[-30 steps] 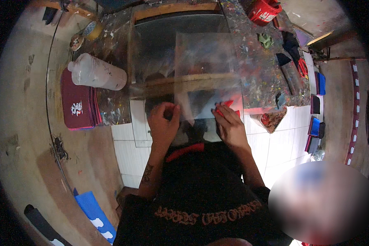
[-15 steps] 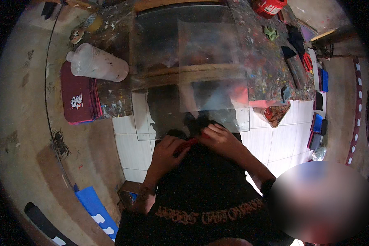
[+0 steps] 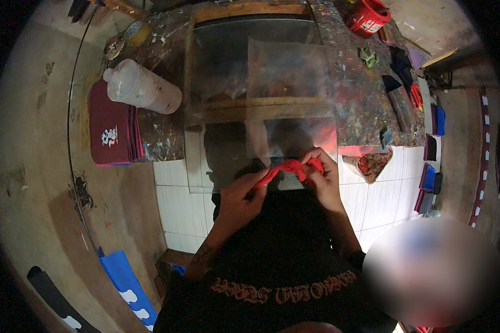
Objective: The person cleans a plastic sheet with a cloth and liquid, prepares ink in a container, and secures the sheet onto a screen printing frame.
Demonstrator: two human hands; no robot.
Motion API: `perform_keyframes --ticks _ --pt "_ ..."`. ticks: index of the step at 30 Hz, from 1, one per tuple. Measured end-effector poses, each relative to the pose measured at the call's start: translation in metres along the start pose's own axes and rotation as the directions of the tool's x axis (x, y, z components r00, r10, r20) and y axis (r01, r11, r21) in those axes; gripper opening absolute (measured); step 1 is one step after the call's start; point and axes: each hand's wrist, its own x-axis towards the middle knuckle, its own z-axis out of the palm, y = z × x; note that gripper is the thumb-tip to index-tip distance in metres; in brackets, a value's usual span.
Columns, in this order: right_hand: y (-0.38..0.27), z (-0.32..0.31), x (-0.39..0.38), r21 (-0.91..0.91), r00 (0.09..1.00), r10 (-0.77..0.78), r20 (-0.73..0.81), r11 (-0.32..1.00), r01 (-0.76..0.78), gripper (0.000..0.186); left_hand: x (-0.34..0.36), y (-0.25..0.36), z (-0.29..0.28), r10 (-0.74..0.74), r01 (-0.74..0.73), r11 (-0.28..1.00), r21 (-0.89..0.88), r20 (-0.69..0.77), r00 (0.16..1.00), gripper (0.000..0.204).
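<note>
A bright red strip of soft, thin material (image 3: 286, 167), bunched and twisted, stretches between my two hands in front of my body. I cannot tell whether it is cloth or plastic. My left hand (image 3: 240, 198) is closed on its left end. Fingers and thumb of my right hand (image 3: 325, 180) pinch its right part, where it looks knotted or folded over. Just beyond the hands lies a clear glass-like sheet (image 3: 219, 72), sticking out past the bench's near edge. A smaller clear sheet (image 3: 289, 61) lies on top of it.
On the paint-spattered bench (image 3: 353, 105), a whitish plastic bottle (image 3: 144, 89) lies beside a stack of maroon pieces (image 3: 106, 105). To the right are a red bucket (image 3: 364, 22), a green crumpled thing (image 3: 368, 57) and red-handled scissors (image 3: 415, 97). A tub of brownish bits (image 3: 375, 165) stands below.
Both hands have moved apart, the right one farther right and up. The red strip, mostly hidden before, now shows drawn out between them.
</note>
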Motion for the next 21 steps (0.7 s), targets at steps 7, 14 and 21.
perform_keyframes --ticks 7,14,21 --pt "-0.004 0.002 -0.004 0.036 0.997 -0.049 -0.060 0.998 0.051 0.021 0.029 0.019 0.027 0.135 -0.133 0.989 -0.065 0.027 0.990 0.040" --pt "0.010 0.006 -0.009 0.676 0.990 0.140 0.029 0.726 -0.123 0.050 0.028 0.019 0.051 0.543 -0.574 0.753 0.323 0.188 0.818 0.036" --pt "-0.004 -0.025 0.043 -0.412 0.856 -0.321 -0.405 0.900 0.142 0.044 0.037 0.017 0.023 0.479 -0.492 0.835 0.245 0.113 0.870 0.035"
